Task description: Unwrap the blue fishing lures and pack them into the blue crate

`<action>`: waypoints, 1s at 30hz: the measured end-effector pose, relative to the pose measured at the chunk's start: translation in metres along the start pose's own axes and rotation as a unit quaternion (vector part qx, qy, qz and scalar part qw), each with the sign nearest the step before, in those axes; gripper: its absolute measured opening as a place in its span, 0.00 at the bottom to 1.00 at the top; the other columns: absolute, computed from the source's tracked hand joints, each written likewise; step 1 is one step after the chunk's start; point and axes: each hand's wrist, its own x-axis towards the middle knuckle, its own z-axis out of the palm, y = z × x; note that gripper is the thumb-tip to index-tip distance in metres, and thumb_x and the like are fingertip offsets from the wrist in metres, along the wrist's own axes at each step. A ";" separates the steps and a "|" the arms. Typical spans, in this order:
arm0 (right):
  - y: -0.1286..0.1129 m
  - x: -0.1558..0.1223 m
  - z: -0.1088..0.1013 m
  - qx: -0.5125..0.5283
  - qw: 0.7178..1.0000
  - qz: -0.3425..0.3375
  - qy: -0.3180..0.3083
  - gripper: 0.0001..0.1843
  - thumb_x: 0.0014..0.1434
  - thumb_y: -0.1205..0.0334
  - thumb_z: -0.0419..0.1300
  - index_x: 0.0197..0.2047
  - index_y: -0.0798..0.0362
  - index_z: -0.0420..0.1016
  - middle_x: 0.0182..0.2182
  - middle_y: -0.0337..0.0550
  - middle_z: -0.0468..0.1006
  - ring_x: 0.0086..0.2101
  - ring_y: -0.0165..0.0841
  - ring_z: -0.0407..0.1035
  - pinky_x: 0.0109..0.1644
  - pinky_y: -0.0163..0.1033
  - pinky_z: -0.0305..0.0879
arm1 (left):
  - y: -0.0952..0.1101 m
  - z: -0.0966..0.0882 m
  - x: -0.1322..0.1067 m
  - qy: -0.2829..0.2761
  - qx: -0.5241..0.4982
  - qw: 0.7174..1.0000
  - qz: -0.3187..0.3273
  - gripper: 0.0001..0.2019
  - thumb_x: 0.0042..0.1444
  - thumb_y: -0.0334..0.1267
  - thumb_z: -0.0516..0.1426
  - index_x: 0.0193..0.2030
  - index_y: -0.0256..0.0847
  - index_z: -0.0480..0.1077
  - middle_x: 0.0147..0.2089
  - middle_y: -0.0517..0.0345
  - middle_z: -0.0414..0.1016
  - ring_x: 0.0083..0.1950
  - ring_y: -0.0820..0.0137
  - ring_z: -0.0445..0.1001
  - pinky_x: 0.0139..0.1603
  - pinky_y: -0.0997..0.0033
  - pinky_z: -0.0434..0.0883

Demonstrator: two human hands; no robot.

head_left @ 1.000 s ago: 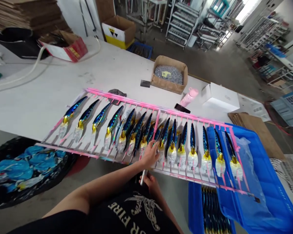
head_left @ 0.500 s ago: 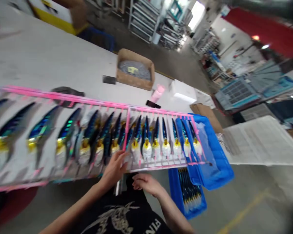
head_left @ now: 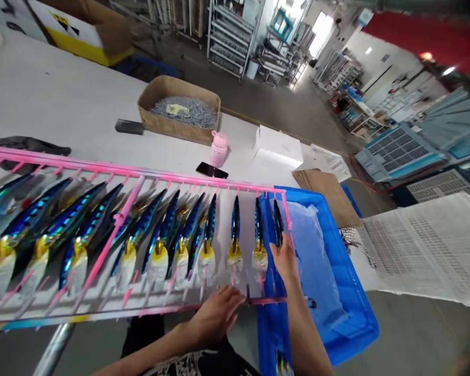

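A pink rack [head_left: 149, 175] lies across the white table [head_left: 62, 94], hung with several blue, gold and white fishing lures [head_left: 160, 240]. Its right end overhangs a blue bin [head_left: 337, 308] lined with clear plastic. My right hand [head_left: 285, 260] reaches up to the rightmost lure [head_left: 278, 222] and closes round its lower end. My left hand [head_left: 215, 313] rests on the rack's near rail with loosely spread fingers, holding nothing.
Behind the rack stand a cardboard box of small grey parts [head_left: 179, 109], a pink bottle [head_left: 218, 149], a black phone [head_left: 211, 170] and a white box [head_left: 278, 146]. Cardboard sheets [head_left: 325, 190] and white perforated panels [head_left: 426, 245] lie to the right. A metal pole [head_left: 55, 342] slants below the rack.
The view has swung to the rack's right end. My right hand rose from under the rack to the rightmost lure. My left hand moved from the middle lures to the near rail.
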 end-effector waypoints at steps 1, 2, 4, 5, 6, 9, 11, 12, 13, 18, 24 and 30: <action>0.012 0.006 -0.006 -0.014 1.000 -0.002 -0.011 0.38 0.57 0.54 0.55 0.64 0.69 0.56 0.64 0.70 0.60 0.65 0.51 0.53 0.67 0.57 0.48 | 0.009 0.005 0.012 -0.016 0.009 1.000 -0.007 0.24 0.54 0.27 0.55 0.58 0.41 0.66 0.56 0.47 0.71 0.56 0.57 0.70 0.58 0.54 0.69; 0.022 0.012 -0.011 -0.027 0.999 -0.003 -0.024 0.37 0.57 0.55 0.55 0.64 0.69 0.56 0.63 0.69 0.61 0.64 0.50 0.55 0.67 0.55 0.51 | 0.015 0.009 0.021 -0.030 0.021 0.999 -0.017 0.24 0.54 0.28 0.56 0.59 0.41 0.65 0.56 0.47 0.71 0.56 0.56 0.70 0.58 0.52 0.69; 0.034 0.023 -0.017 -0.052 0.997 -0.004 -0.055 0.36 0.58 0.56 0.55 0.65 0.68 0.56 0.62 0.67 0.63 0.62 0.49 0.59 0.64 0.52 0.56 | 0.024 0.016 0.034 -0.051 0.058 0.996 -0.045 0.24 0.54 0.29 0.56 0.59 0.42 0.65 0.55 0.45 0.72 0.56 0.54 0.71 0.58 0.46 0.67; 0.038 0.029 -0.018 -0.064 0.995 -0.003 -0.072 0.36 0.58 0.57 0.56 0.65 0.67 0.57 0.61 0.66 0.66 0.60 0.48 0.63 0.62 0.51 0.60 | 0.026 0.018 0.038 -0.058 0.080 0.993 -0.059 0.23 0.54 0.30 0.57 0.59 0.42 0.66 0.53 0.45 0.73 0.54 0.52 0.72 0.59 0.42 0.65; 0.040 0.034 -0.018 -0.076 0.993 -0.003 -0.087 0.36 0.57 0.57 0.57 0.65 0.66 0.57 0.59 0.65 0.69 0.58 0.48 0.66 0.59 0.49 0.63 | 0.028 0.020 0.042 -0.065 0.101 0.990 -0.070 0.22 0.55 0.31 0.57 0.58 0.41 0.67 0.51 0.45 0.74 0.53 0.52 0.73 0.59 0.38 0.62; 0.038 0.046 -0.015 -0.115 0.987 -0.002 -0.112 0.39 0.57 0.59 0.59 0.68 0.64 0.54 0.55 0.63 0.74 0.52 0.49 0.72 0.53 0.47 0.68 | 0.026 0.023 0.051 -0.101 0.132 0.983 -0.084 0.18 0.56 0.30 0.54 0.54 0.42 0.69 0.46 0.47 0.76 0.48 0.53 0.76 0.55 0.40 0.65; 0.034 0.048 -0.013 -0.137 0.984 -0.004 -0.112 0.38 0.59 0.61 0.58 0.69 0.66 0.52 0.56 0.64 0.73 0.53 0.48 0.72 0.54 0.45 0.67 | 0.021 0.023 0.056 -0.130 0.138 0.979 -0.080 0.17 0.57 0.29 0.51 0.51 0.44 0.70 0.45 0.49 0.77 0.46 0.53 0.77 0.50 0.47 0.69; 0.032 0.047 -0.012 -0.146 0.983 -0.005 -0.110 0.37 0.60 0.61 0.56 0.69 0.67 0.51 0.57 0.64 0.72 0.54 0.47 0.71 0.54 0.44 0.67 | 0.018 0.023 0.059 -0.139 0.140 0.977 -0.077 0.17 0.57 0.28 0.50 0.50 0.45 0.71 0.44 0.50 0.77 0.46 0.54 0.77 0.48 0.49 0.70; 0.030 0.047 -0.012 -0.153 0.982 -0.006 -0.109 0.36 0.61 0.62 0.55 0.69 0.68 0.51 0.58 0.64 0.71 0.54 0.46 0.71 0.54 0.42 0.67 | 0.015 0.023 0.061 -0.145 0.144 0.976 -0.074 0.17 0.57 0.28 0.50 0.49 0.46 0.71 0.43 0.51 0.77 0.45 0.54 0.77 0.47 0.51 0.70; 0.017 0.048 -0.012 -0.178 0.978 -0.008 -0.108 0.35 0.64 0.60 0.52 0.69 0.68 0.50 0.57 0.63 0.72 0.52 0.44 0.73 0.49 0.38 0.70 | 0.008 0.021 0.067 -0.164 0.144 0.973 -0.079 0.18 0.54 0.28 0.52 0.49 0.48 0.72 0.41 0.52 0.77 0.43 0.53 0.78 0.47 0.52 0.70; -0.009 0.035 -0.011 -0.190 0.973 -0.040 -0.122 0.34 0.62 0.64 0.53 0.69 0.67 0.51 0.60 0.64 0.69 0.54 0.45 0.71 0.53 0.41 0.68 | 0.012 0.008 0.068 -0.182 0.153 0.970 -0.046 0.19 0.53 0.29 0.53 0.52 0.47 0.71 0.43 0.50 0.77 0.44 0.53 0.78 0.52 0.46 0.69; -0.040 -0.022 -0.044 -0.148 0.954 -0.164 -0.204 0.36 0.55 0.70 0.56 0.67 0.48 0.57 0.54 0.43 0.77 0.50 0.37 0.73 0.56 0.37 0.64 | 0.014 -0.004 0.061 -0.132 0.086 0.987 -0.031 0.17 0.52 0.28 0.53 0.46 0.45 0.74 0.41 0.55 0.78 0.42 0.58 0.77 0.53 0.52 0.69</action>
